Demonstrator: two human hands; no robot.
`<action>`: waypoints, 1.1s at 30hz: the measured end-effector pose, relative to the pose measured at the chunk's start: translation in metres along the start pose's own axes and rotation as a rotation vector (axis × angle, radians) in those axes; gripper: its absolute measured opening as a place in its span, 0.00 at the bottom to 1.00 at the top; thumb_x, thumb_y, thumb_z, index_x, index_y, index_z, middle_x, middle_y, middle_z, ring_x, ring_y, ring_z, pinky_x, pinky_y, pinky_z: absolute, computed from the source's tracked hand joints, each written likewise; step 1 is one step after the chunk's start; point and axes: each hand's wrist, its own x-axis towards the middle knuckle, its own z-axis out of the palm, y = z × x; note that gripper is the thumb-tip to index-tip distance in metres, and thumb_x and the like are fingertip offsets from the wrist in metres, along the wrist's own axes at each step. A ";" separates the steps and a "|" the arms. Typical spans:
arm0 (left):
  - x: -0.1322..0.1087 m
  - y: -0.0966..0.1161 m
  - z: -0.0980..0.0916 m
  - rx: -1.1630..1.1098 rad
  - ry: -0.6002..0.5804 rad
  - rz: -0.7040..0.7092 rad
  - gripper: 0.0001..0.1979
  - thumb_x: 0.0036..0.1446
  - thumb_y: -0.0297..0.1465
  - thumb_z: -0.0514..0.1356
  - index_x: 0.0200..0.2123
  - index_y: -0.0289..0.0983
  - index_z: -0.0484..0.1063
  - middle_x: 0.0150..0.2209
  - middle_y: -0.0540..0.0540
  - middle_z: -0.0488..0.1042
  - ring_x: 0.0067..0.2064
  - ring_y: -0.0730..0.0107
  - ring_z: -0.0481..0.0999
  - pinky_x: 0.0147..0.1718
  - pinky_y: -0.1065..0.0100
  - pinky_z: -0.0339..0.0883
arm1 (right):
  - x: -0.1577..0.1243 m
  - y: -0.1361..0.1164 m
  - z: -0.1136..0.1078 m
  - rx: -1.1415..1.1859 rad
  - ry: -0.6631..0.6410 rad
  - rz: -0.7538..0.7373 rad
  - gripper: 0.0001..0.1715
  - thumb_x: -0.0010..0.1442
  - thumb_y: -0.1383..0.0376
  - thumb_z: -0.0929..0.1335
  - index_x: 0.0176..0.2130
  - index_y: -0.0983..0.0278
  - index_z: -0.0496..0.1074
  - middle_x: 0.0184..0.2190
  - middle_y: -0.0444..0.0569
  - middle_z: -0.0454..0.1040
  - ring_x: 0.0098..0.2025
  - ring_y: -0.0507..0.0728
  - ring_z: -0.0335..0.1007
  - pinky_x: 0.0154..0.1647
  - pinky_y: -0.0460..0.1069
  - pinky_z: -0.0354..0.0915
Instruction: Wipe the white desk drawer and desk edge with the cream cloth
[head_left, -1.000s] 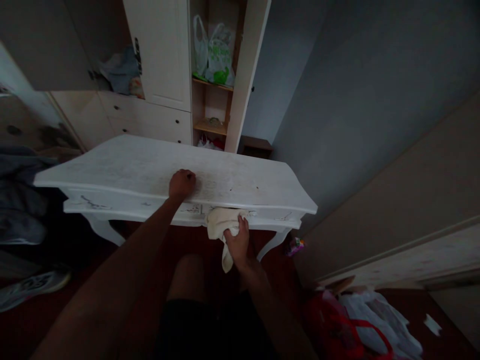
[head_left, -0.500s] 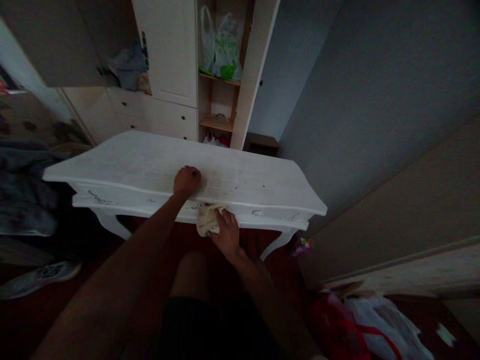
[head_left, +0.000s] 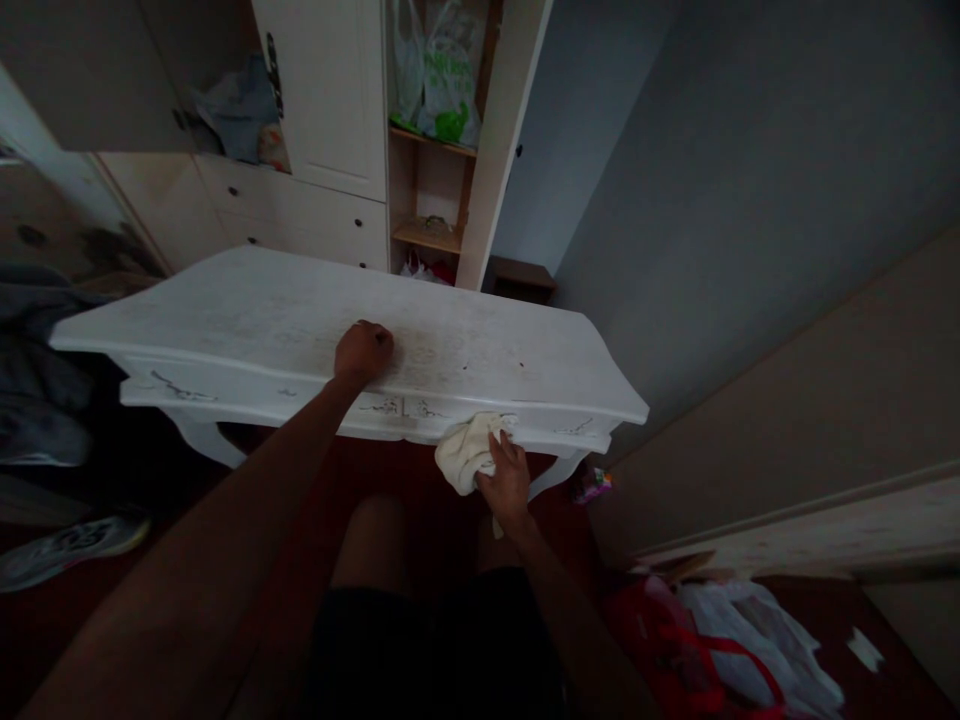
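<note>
A white table (head_left: 300, 300) with curved edges and carved drawer fronts stands before me, its top smudged with grey-brown marks. My left hand (head_left: 364, 352) rests on the tabletop near the front edge, closed in a fist with nothing showing in it. In my right hand (head_left: 506, 480) is a bunched cream cloth (head_left: 466, 452), pressed against the drawer front just left of the right-hand knob (head_left: 510, 422). The cloth covers part of that front and hangs below its lower edge.
Behind the table stands a white wardrobe (head_left: 330, 110) with open doors and plastic bags (head_left: 448, 80) on a shelf. A grey wall runs along the right. On the floor are a shoe (head_left: 71, 545) at left and a red bag (head_left: 660, 640) at lower right.
My right hand has slid the cloth rightward along the drawer front, from the middle carving to near the right knob. My left fist stays on the tabletop. The view has shifted slightly.
</note>
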 end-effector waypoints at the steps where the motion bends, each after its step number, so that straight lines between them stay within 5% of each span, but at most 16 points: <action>1: 0.000 0.000 0.000 0.003 -0.003 0.004 0.19 0.60 0.33 0.51 0.42 0.32 0.79 0.46 0.35 0.78 0.47 0.54 0.77 0.46 0.61 0.70 | -0.002 0.006 -0.001 0.010 0.015 0.000 0.36 0.48 0.70 0.66 0.58 0.69 0.69 0.60 0.59 0.68 0.57 0.67 0.62 0.57 0.60 0.61; 8: -0.001 0.001 0.000 0.021 -0.005 -0.005 0.20 0.58 0.33 0.51 0.43 0.33 0.79 0.46 0.35 0.77 0.46 0.54 0.77 0.46 0.61 0.70 | -0.006 0.046 -0.031 0.029 0.180 0.144 0.38 0.50 0.68 0.64 0.61 0.70 0.66 0.61 0.59 0.67 0.54 0.67 0.63 0.56 0.62 0.62; 13: 0.000 0.003 0.002 0.056 -0.015 -0.010 0.21 0.59 0.34 0.49 0.45 0.33 0.78 0.47 0.34 0.76 0.47 0.51 0.76 0.46 0.58 0.69 | 0.004 0.054 -0.057 0.068 0.322 0.252 0.39 0.51 0.65 0.64 0.61 0.72 0.66 0.56 0.62 0.71 0.54 0.68 0.63 0.57 0.64 0.60; 20: 0.001 0.004 0.006 0.126 -0.008 0.024 0.21 0.60 0.35 0.47 0.44 0.33 0.77 0.45 0.34 0.74 0.46 0.52 0.75 0.44 0.59 0.68 | 0.018 0.005 -0.038 0.311 0.288 0.325 0.36 0.52 0.65 0.63 0.59 0.71 0.69 0.50 0.60 0.75 0.49 0.65 0.68 0.55 0.60 0.63; 26: 0.001 0.001 0.007 0.133 0.009 0.056 0.21 0.60 0.34 0.46 0.44 0.33 0.77 0.44 0.34 0.74 0.46 0.52 0.74 0.44 0.60 0.68 | 0.029 -0.049 -0.019 0.245 0.162 0.205 0.40 0.51 0.67 0.66 0.63 0.73 0.63 0.56 0.61 0.71 0.54 0.66 0.64 0.58 0.59 0.61; 33: 0.000 0.002 0.005 0.116 -0.006 0.046 0.20 0.60 0.33 0.47 0.43 0.34 0.76 0.45 0.34 0.74 0.47 0.52 0.74 0.45 0.59 0.68 | 0.033 -0.081 -0.001 0.220 0.000 0.071 0.43 0.52 0.67 0.68 0.65 0.70 0.60 0.60 0.61 0.68 0.56 0.67 0.63 0.58 0.60 0.61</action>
